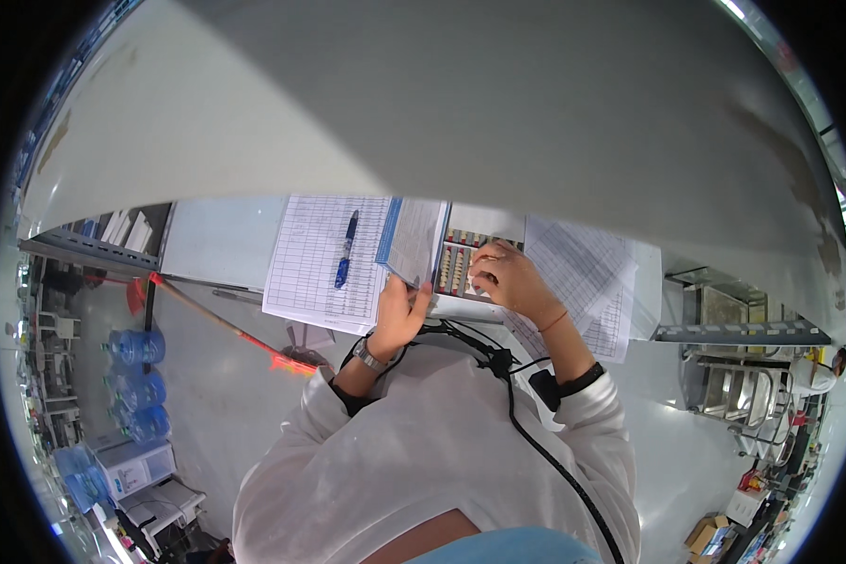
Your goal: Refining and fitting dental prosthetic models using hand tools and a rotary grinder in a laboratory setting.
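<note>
My left hand (401, 313) is closed round the lower end of a thick booklet (414, 240) with a blue left edge, its thumb lying along the near side. Just to the right sits an abacus (456, 267) with rows of pale and reddish beads in a dark frame. Over its right part is my right hand (503, 277), fingers curled and tips drawn together; whatever they pinch, if anything, is hidden. A blue pen (346, 252) rests on a printed table sheet (301, 273) left of the booklet. More printed sheets (583, 273) lie beneath and beyond my right wrist.
A broad pale panel (423, 103) overhangs the desk's far side. Black cables (555, 451) run down my front. On the floor at left are a red-handled broom (216, 315) and blue water bottles (141, 385). Metal trolleys (738, 390) stand at right.
</note>
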Demonstrator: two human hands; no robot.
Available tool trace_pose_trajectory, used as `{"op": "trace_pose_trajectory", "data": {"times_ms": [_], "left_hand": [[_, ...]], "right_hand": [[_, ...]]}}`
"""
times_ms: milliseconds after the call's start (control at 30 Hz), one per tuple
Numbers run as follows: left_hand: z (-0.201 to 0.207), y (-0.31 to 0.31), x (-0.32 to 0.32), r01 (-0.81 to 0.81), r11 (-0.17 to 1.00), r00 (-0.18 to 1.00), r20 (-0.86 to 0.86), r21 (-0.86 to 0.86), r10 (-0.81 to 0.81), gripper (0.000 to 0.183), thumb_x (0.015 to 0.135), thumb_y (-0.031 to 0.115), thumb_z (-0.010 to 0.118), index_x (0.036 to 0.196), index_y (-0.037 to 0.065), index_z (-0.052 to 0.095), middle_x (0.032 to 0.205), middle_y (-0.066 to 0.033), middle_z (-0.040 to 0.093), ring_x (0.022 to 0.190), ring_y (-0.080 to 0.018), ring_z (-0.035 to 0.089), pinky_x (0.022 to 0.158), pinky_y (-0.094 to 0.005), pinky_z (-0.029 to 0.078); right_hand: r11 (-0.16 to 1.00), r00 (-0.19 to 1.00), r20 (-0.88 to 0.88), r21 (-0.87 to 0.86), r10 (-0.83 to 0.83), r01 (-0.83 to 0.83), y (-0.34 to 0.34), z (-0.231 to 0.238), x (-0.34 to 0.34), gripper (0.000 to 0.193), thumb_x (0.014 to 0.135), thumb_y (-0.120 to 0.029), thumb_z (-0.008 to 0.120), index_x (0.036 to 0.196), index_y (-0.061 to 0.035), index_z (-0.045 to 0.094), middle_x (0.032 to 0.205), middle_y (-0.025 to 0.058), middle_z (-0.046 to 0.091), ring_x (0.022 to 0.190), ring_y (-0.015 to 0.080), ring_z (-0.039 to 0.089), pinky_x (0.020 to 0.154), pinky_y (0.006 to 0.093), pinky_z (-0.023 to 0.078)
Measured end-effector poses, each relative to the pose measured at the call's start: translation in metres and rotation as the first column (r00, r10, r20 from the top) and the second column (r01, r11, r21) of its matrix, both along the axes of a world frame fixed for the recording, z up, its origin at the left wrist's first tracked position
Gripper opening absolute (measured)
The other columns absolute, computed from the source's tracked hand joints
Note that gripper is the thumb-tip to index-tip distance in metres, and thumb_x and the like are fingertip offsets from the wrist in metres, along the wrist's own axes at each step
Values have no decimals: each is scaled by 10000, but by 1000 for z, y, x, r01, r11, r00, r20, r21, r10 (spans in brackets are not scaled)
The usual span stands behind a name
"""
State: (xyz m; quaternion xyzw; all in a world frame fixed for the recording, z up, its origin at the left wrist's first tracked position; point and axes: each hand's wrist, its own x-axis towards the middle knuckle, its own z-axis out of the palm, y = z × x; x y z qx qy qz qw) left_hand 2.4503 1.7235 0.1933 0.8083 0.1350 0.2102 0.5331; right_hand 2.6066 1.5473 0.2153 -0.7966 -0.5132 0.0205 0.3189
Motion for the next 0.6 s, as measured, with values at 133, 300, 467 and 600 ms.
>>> {"op": "trace_pose_trajectory", "data": {"times_ms": [133, 300, 467, 600], "left_hand": [[3, 1, 1, 18, 1000, 1000, -4, -22, -18, 434, 940, 194, 584, 1174, -135, 424, 1019, -279, 596, 908, -346, 669, 741, -374, 569], [3, 2, 0, 20, 998, 1000, -4, -58, -20, 418, 933, 153, 583, 1197, -127, 420, 1034, -265, 597, 911, -324, 666, 743, -363, 569], [7, 1, -1, 30, 999, 1000, 5, 21, -30, 394, 928, 128, 575, 1197, -122, 430, 1040, -266, 598, 914, -317, 662, 747, -360, 565], [6, 1, -1, 13, 1000, 1000, -9, -19, -13, 381, 926, 118, 573, 1195, -119, 443, 1043, -262, 596, 923, -315, 656, 756, -358, 559]], "right_hand": [[996, 1000, 22, -90, 19, -17, -4, -6, 1, 184, 737, -125, 704, 914, -73, 702, 1005, 42, 630, 956, 249, 574, 876, 359, 481], [998, 996, -83, -64, 23, -29, 2, 21, -15, 245, 755, -112, 670, 995, -97, 715, 1028, 52, 621, 1004, 254, 551, 919, 391, 447], [999, 990, -142, -11, 29, -30, -4, 10, -4, 259, 795, -83, 619, 1042, -98, 695, 1028, 75, 607, 994, 279, 547, 913, 407, 444], [998, 998, -48, -22, -51, 50, -8, 0, 4, 233, 808, -81, 614, 1033, -74, 672, 1012, 100, 605, 951, 308, 550, 879, 410, 460]]}}
